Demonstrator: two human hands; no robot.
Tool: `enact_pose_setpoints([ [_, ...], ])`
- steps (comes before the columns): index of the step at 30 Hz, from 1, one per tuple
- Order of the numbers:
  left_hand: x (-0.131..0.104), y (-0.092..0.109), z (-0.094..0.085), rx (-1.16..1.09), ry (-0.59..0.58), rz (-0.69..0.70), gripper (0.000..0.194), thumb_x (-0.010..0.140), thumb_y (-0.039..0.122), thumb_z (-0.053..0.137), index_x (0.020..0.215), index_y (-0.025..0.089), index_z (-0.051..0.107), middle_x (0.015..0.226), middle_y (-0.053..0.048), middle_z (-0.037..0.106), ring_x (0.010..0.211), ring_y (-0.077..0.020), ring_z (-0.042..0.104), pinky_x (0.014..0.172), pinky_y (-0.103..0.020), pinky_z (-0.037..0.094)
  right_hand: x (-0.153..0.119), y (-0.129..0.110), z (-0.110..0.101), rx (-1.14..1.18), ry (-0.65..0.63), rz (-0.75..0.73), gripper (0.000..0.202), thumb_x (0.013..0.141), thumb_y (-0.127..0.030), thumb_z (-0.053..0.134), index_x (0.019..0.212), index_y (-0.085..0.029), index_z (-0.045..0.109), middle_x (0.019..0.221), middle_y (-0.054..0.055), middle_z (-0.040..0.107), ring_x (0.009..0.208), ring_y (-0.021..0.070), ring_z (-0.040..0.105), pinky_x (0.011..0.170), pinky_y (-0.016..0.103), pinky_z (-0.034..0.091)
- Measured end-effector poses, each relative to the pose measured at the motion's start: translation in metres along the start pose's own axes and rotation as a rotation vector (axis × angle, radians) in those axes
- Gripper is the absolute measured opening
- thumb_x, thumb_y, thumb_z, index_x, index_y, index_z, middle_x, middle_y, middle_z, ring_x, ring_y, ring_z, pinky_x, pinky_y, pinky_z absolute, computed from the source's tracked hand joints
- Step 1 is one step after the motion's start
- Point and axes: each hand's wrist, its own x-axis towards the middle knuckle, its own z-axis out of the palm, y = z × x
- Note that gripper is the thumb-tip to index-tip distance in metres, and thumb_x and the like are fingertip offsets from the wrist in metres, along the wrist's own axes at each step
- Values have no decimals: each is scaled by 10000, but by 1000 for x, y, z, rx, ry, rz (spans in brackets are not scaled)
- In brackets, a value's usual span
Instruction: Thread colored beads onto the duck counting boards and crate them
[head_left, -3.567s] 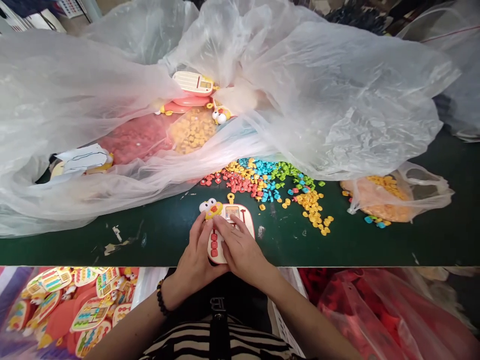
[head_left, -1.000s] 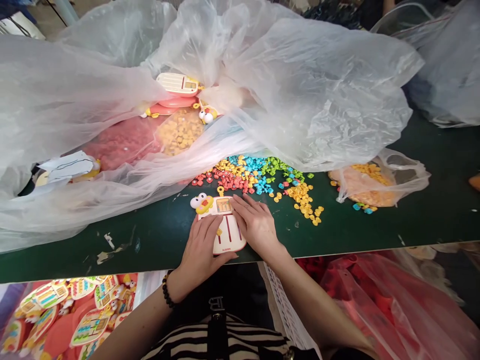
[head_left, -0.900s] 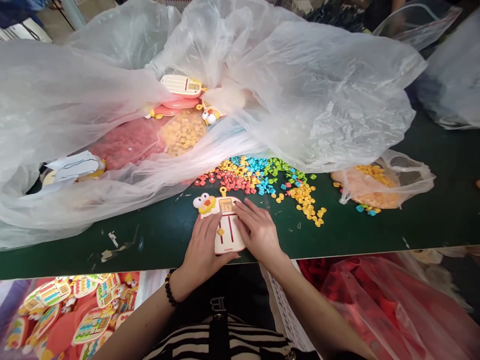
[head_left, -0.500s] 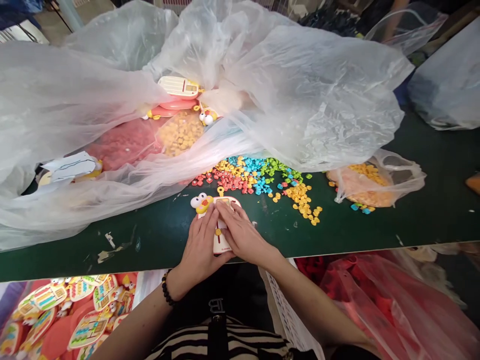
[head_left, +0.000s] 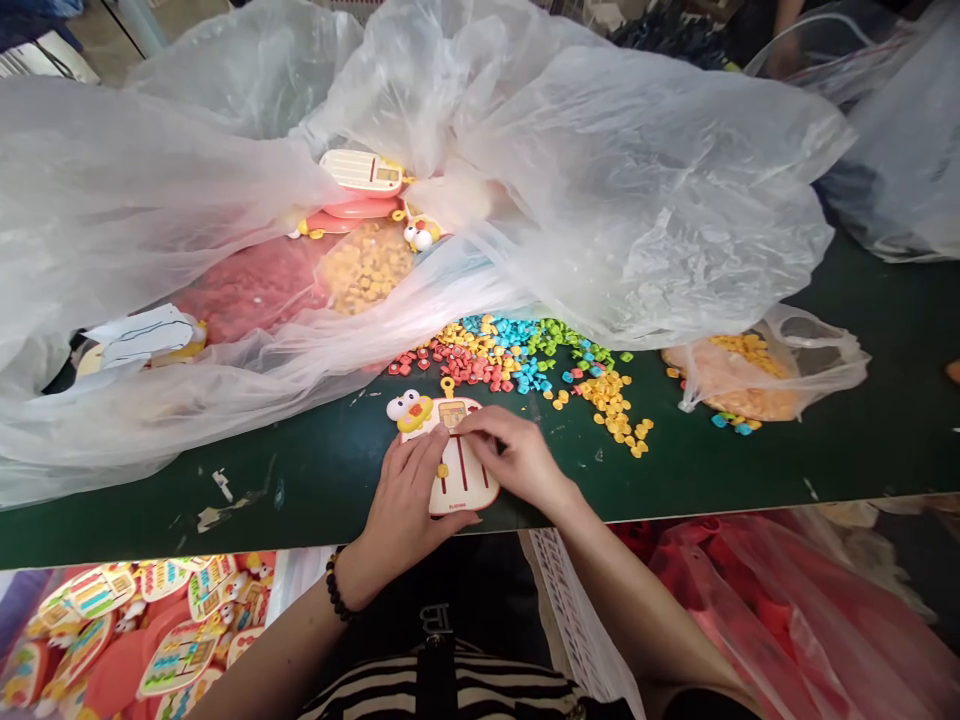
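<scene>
A cream slider toy board [head_left: 466, 485] with a yellow big-eyed duck head [head_left: 409, 410] lies near the table's front edge. My left hand [head_left: 409, 490] grips its left side, thumb along the bottom edge and fingers on its face. One small yellow piece [head_left: 442, 470] sits at the left slot; the other visible slots are bare. My right hand [head_left: 521, 455] bends over the board's upper right, thumb and fingertips pinched together close to the small window. Whatever is between those fingertips is hidden. Beyond the board lie loose red pieces [head_left: 480, 370] and yellow pieces [head_left: 616, 405].
Blue pieces [head_left: 531, 375] and green pieces [head_left: 553, 335] adjoin the pile. Large clear plastic bags [head_left: 637, 190] cover the table's back. A small bag of yellow pieces [head_left: 750, 375] stands right. Below left is a heap of filled toy boards [head_left: 176, 655]; below right, a red-filled bag [head_left: 787, 610].
My right hand has drawn back to the right, off the board's middle, uncovering its slots and window. Its fingers are now curled into a pinch. My left hand keeps its hold.
</scene>
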Motion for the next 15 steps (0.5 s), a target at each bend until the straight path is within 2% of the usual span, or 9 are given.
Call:
enact_pose_setpoints([
  [3, 0, 2, -1, 49, -19, 23, 816, 764, 501, 683, 1418, 167, 328, 1332, -152, 537, 1220, -297, 484, 1092, -496, 303, 5, 18, -24, -224, 145, 146, 178, 908, -196, 501, 924, -207, 677, 892, 60, 699, 852, 191, 652, 759, 321, 526],
  [6, 1, 9, -2, 142, -17, 4, 771, 777, 493, 661, 1391, 117, 384, 1285, -173, 551, 1191, -306, 483, 1090, -515, 293, 14, 36, -32, -515, 109, 236, 161, 896, -269, 550, 893, -199, 695, 881, 83, 689, 845, 232, 630, 733, 345, 503],
  [8, 3, 16, -5, 216, -45, -21, 812, 764, 502, 673, 1405, 100, 375, 1280, -188, 542, 1191, -316, 473, 1084, -533, 293, 21, 43, -30, -650, 63, 276, 161, 882, -297, 578, 895, -190, 697, 884, 96, 680, 833, 245, 612, 713, 344, 486],
  [11, 12, 28, -12, 289, -138, -14, 890, 725, 599, 674, 1434, 164, 358, 1369, -175, 488, 1190, -344, 464, 1067, -616, 271, 28, 44, -20, -746, 6, 270, 149, 878, -268, 581, 928, -175, 686, 902, 105, 669, 837, 246, 588, 716, 333, 461],
  [15, 27, 37, -16, 326, -212, 72, 849, 727, 742, 555, 1421, 281, 390, 1513, -79, 365, 1291, -399, 371, 1059, -722, 164, 28, 41, -11, -771, -19, 220, 136, 893, -207, 540, 937, -180, 666, 923, 95, 661, 855, 233, 559, 748, 319, 426],
])
